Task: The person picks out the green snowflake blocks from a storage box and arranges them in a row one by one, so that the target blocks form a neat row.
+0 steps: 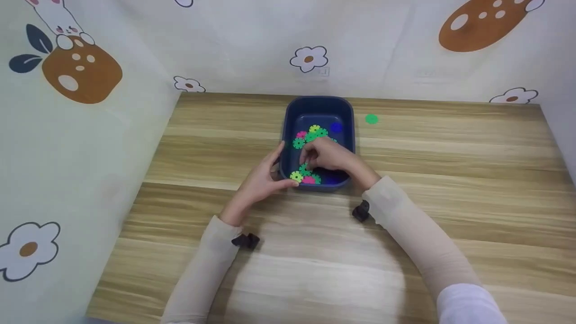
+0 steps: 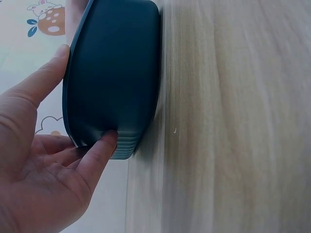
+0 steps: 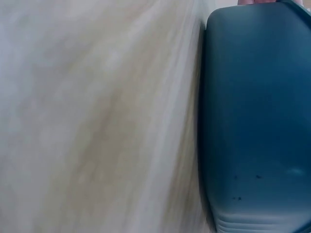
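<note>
On the tabletop (image 1: 472,180) I see a blue bin (image 1: 319,105). At its eight o'clock the left hand (image 1: 264,179) rests, fingers extended; the right hand (image 1: 330,155) reaches in from four, fingers curled, pinching or not I can't tell. Notched discs (image 1: 310,136) lie inside; a loose green disc (image 1: 371,119) sits outside at two.

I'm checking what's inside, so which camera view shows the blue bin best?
The head view: it looks down into the blue bin, onto toothed pieces, though the right hand hides part. Both wrist views show only its outer walls, cropped by the frame.
</note>
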A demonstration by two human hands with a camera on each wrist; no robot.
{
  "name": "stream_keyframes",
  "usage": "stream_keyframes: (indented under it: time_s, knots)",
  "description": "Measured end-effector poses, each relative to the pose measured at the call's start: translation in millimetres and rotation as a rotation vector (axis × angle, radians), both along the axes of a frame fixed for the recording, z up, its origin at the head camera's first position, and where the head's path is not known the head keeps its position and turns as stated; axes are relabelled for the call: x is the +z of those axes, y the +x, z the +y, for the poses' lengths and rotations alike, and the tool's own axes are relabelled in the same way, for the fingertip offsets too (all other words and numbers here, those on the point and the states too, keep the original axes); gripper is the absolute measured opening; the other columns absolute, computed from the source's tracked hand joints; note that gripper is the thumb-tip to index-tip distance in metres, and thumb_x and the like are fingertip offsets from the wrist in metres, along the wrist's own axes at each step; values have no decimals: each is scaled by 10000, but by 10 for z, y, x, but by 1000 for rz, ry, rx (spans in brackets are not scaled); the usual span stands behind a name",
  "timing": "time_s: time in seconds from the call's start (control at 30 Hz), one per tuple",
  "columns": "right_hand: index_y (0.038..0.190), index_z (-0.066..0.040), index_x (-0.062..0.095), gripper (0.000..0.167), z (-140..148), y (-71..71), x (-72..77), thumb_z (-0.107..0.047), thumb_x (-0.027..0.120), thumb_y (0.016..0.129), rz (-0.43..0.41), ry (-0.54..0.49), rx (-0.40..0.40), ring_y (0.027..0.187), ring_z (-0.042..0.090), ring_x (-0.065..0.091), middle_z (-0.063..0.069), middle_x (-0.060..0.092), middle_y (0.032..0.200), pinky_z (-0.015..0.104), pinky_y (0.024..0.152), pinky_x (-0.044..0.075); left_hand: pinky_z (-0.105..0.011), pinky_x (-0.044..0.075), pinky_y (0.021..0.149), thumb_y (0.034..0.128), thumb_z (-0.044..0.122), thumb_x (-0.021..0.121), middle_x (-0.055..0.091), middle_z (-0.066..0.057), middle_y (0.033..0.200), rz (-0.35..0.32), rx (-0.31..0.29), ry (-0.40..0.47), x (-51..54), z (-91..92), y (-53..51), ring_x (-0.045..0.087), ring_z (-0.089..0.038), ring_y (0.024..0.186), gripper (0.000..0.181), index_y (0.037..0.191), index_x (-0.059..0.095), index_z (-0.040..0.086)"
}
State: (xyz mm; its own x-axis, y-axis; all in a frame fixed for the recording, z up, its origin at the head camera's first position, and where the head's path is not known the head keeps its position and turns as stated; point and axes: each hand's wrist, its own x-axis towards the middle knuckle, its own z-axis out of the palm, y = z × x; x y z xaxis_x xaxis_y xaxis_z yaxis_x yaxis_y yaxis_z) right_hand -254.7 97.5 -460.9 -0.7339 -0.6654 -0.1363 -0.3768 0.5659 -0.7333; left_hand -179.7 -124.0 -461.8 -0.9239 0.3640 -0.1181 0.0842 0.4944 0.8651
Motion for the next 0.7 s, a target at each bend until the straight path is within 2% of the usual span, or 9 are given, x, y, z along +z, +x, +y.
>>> stream_keyframes:
  time_s: [0.27, 0.4, 0.57, 0.7]
  knots:
    - [939, -38, 769, 88, 8, 7, 11, -8, 730, 866, 11, 0, -50, 786, 178, 689, 107, 765, 907, 338, 764, 596, -420, 450, 1125, 807, 349, 834, 197, -160, 1659, 7, 3, -25, 6, 3, -1, 378, -330, 1461, 1060, 1613, 160, 208]
    - [931, -40, 774, 77, 5, 7, 28, -20, 726, 874, 36, -15, -87, 782, 172, 693, 103, 770, 899, 335, 768, 598, -413, 495, 1077, 812, 336, 832, 184, -161, 1661, -3, -2, -7, 8, 4, -2, 397, -330, 1449, 1059, 1614, 152, 207]
    - [901, -67, 780, 67, 13, 11, 62, -40, 727, 872, 28, -57, -159, 738, 135, 667, 73, 772, 883, 249, 688, 552, -392, 520, 1046, 818, 284, 830, 175, -167, 1662, -12, -12, 38, 3, 5, -6, 391, -335, 1452, 1056, 1614, 146, 170]
    - [910, -80, 783, 77, 31, 10, 108, -45, 720, 881, 15, -86, -206, 715, 171, 670, 73, 768, 893, 207, 606, 514, -385, 499, 1071, 814, 292, 832, 173, -170, 1662, -8, -18, 40, 2, 2, -5, 377, -340, 1460, 1067, 1614, 140, 158]
